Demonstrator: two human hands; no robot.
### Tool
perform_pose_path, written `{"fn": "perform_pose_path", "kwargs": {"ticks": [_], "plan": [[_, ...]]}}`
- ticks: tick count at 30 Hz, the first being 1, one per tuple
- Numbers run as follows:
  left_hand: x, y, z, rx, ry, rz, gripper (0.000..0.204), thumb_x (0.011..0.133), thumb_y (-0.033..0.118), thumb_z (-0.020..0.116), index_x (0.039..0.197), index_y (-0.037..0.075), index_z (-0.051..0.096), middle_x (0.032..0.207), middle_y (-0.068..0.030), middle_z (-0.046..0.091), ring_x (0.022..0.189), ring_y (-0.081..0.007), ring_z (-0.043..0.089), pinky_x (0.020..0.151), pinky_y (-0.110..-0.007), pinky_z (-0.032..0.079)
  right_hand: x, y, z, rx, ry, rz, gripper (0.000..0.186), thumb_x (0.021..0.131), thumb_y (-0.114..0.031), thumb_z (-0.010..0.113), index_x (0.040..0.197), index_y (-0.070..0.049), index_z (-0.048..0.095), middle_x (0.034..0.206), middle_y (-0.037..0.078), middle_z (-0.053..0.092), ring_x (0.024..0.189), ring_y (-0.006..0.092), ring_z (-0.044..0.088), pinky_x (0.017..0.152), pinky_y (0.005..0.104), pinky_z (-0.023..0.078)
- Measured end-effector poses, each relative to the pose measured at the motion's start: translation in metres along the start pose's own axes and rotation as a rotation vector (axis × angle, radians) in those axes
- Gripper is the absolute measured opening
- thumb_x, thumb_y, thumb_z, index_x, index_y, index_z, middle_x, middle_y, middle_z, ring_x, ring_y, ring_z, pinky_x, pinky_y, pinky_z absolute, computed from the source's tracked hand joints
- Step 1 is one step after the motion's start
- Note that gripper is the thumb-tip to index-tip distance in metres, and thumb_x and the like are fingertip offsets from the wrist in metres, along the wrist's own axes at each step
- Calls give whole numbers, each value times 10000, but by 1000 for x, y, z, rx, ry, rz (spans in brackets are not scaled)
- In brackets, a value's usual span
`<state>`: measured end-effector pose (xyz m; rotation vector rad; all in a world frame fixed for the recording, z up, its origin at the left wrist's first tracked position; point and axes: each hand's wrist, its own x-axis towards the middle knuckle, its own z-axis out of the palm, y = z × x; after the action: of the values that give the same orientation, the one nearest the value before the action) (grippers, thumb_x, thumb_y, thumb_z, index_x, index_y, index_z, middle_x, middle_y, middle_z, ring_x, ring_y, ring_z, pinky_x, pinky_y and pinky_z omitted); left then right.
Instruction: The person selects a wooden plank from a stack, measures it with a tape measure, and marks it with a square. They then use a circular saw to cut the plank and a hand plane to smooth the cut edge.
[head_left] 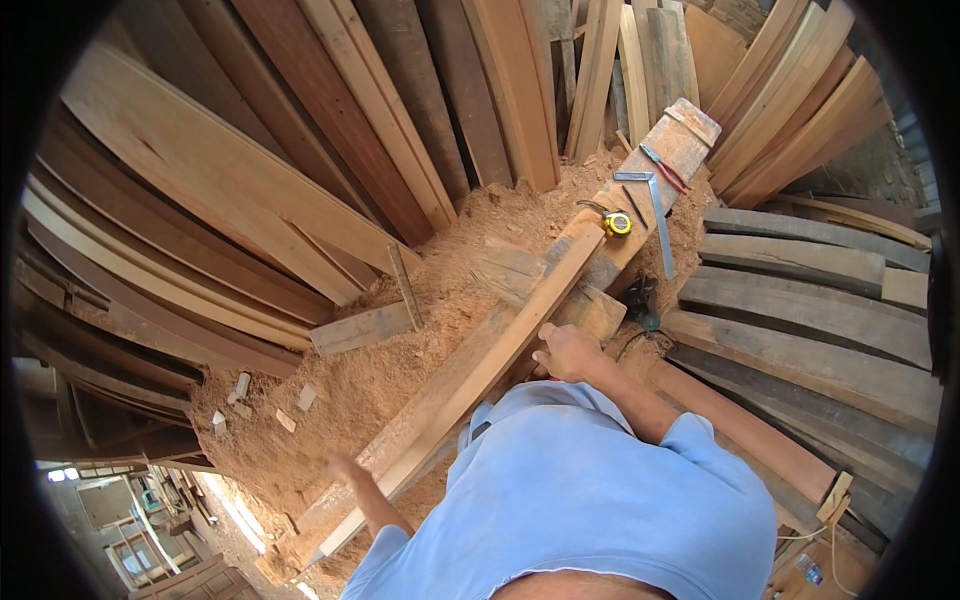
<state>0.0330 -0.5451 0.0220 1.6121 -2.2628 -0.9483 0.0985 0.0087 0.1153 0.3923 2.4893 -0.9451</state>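
Note:
A long planed wooden beam (pixel 500 372) lies slantwise before me on a rough plank bench, running from lower left to upper right. My left hand (pixel 350 470) is over the beam's lower-left part, smeared by motion, so its fingers do not read clearly. Close beside the beam's right side, my right hand (pixel 566 352) has its fingers curled in; what they hold, if anything, is hidden. Beyond the beam's far end, a yellow and black tape measure (pixel 617 224) rests on the bench plank (pixel 682 140), with a dark pencil-like stick (pixel 634 205), a metal try square (pixel 661 222) and red-handled pliers (pixel 664 168).
Sawdust (pixel 350 400) covers the ground, with several small offcuts (pixel 287 421) in it. Tall boards (pixel 390 120) lean along the left and back. Thick grey planks (pixel 800 300) are laid out at right. A dark power tool (pixel 643 302) with a cord sits right of the bench.

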Motion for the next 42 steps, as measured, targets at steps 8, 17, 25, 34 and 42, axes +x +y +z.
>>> {"fn": "perform_pose_path", "kwargs": {"ticks": [8,17,25,34,42], "plan": [[-34,-143,-96,-904,91,-842,883,839,726,607,1430,85,466,1392,-137,501,1267,-331,485,973,-516,463,23,14,38,232,-205,151,582,880,-489,730,1121,35,658,957,218,735,860,350,710,766,496,558],[-48,-157,-57,-1237,-426,-606,953,797,820,574,1543,271,348,1555,-151,343,1375,-393,355,1046,-685,334,43,38,67,1242,-236,510,1028,838,-711,696,1560,-90,309,1511,325,404,1237,406,536,1094,556,402],[-77,-129,-74,-755,-442,-352,958,790,820,586,1533,260,360,1504,-141,397,1333,-374,394,1008,-634,360,74,62,126,1461,-39,459,938,843,-703,702,1518,-140,376,1419,128,490,1164,327,550,1017,505,400],[-62,-65,-93,753,-529,983,1114,692,604,838,1481,-22,362,1380,-261,511,1341,-384,453,1139,-541,353,72,69,155,1731,59,383,891,803,-802,648,1466,-230,482,1421,64,560,1287,290,497,1065,494,340],[-86,-25,-52,982,-721,1043,697,745,630,790,1059,45,575,997,-203,715,989,-409,684,903,-496,509,80,52,152,1772,60,463,988,752,-832,665,1477,-189,474,1474,137,506,1330,335,459,1138,521,287]]}}
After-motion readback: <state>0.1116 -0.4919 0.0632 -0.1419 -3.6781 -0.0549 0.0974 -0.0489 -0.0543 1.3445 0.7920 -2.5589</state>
